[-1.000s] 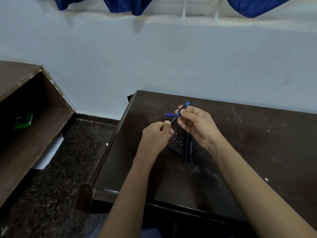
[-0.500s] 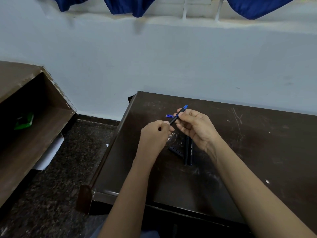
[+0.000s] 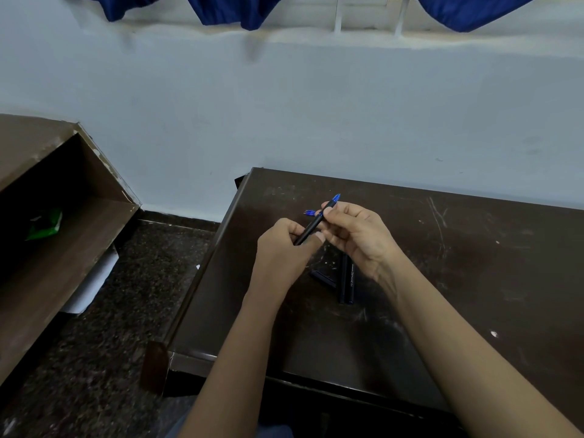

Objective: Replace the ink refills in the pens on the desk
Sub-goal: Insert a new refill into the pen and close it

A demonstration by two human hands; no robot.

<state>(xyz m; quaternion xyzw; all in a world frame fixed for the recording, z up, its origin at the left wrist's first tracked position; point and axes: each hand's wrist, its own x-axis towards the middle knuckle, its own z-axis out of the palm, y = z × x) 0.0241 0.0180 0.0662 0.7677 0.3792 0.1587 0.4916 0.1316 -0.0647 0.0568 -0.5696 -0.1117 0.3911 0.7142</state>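
Soft, dim daylight is coming from the window (image 3: 363,14) above and beyond the table (image 3: 474,279), partly blocked by curtains (image 3: 240,11). It is washing the wall (image 3: 316,105) behind the table evenly, casting no hard shadows. The table's dark top is giving back only a dull sheen, and its scratches are showing pale. Black pens (image 3: 346,279) lying on it are nearly melting into the surface. The pen (image 3: 311,227) raised above the table is reading sharp, its blue tip clear. Left of the table, the shelf (image 3: 63,216) interior is sinking into deep shadow. The floor (image 3: 110,343) off the table's near left corner is smearing into blur. The wide lens is bending the sill (image 3: 189,33) and the table's edges.
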